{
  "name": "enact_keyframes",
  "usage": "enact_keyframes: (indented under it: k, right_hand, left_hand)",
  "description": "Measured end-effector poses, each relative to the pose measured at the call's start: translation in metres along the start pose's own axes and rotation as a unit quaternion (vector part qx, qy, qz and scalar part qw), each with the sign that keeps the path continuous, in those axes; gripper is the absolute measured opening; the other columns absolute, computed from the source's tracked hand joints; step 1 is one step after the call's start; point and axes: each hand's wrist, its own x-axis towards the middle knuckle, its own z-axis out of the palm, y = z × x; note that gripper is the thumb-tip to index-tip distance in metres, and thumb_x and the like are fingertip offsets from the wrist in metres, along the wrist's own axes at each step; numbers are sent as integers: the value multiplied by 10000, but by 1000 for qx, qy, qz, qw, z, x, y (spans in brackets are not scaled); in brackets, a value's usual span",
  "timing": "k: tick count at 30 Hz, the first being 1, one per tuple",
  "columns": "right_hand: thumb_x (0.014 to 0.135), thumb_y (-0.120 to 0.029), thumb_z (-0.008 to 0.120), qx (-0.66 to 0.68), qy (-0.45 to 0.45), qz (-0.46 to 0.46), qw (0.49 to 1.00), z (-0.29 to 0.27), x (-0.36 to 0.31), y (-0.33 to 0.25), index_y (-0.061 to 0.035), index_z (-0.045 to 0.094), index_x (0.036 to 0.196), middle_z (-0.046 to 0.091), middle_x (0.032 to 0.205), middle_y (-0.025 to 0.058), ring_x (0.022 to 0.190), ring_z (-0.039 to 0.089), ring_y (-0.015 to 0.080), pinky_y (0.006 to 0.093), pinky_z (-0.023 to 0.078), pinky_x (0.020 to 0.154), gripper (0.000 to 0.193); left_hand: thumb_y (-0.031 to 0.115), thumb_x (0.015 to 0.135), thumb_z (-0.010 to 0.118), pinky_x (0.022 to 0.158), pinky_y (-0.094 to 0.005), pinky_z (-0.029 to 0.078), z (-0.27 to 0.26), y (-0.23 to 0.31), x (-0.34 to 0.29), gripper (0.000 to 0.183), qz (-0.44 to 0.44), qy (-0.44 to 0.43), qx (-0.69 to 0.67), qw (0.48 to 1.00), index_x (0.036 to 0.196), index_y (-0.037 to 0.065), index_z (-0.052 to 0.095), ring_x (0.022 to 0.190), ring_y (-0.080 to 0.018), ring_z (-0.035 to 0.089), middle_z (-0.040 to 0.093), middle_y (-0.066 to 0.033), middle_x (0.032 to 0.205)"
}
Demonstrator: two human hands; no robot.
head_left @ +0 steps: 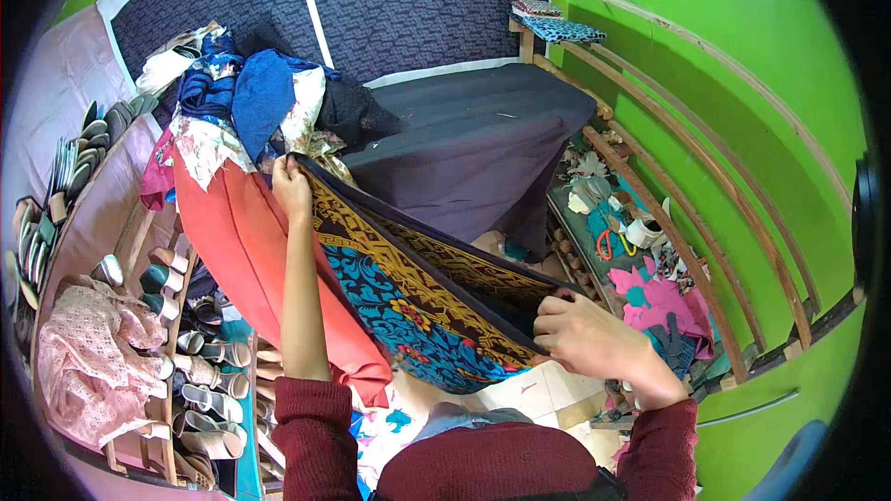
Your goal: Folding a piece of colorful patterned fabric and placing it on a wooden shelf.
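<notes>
A patterned cloth [408, 301] in black, gold and turquoise, with red flowers, hangs stretched between my two hands. Up at its far left corner, my left hand [292, 187] pinches the dark edge. Closer to me on the right, my right hand [587, 334] grips the other end, fingers curled round the dark border. Between the hands the cloth sags and opens in a fold. Behind its left part lies a long coral-red cloth [237, 241], which drapes down from a heap of fabrics [260, 97] in blue, white floral and black.
A dark-covered table [464, 121] stands ahead. Wooden rails [687, 111] run along the green wall, with folded cloths [557, 26] at their far end. Scraps, including a pink piece [664, 306], and orange-handled scissors [605, 243] lie right. Shoe racks [209, 390] and pink lace [97, 353] are left.
</notes>
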Motion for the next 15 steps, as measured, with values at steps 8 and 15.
enact_keyframes:
  k: [8, 15]
  right_hand:
    - [664, -196, 606, -235, 128, 67, 961, -39, -10, -40, -112, 643, 638, 487, 1136, 12, 1055, 416, 181, 389, 333, 865, 95]
    - [660, -228, 755, -25, 251, 342, 905, 0, -54, 68, 9, 642, 748, 586, 934, 104, 788, 596, 221, 315, 465, 680, 277]
  left_hand:
    - [241, 925, 434, 708, -394, 428, 5, 4, 14, 261, -59, 16, 67, 996, 948, 3, 538, 812, -353, 584, 623, -182, 893]
    - [209, 951, 350, 799, -354, 408, 23, 11, -15, 328, -103, 2, -66, 992, 1019, -60, 524, 904, -291, 569, 604, -196, 991]
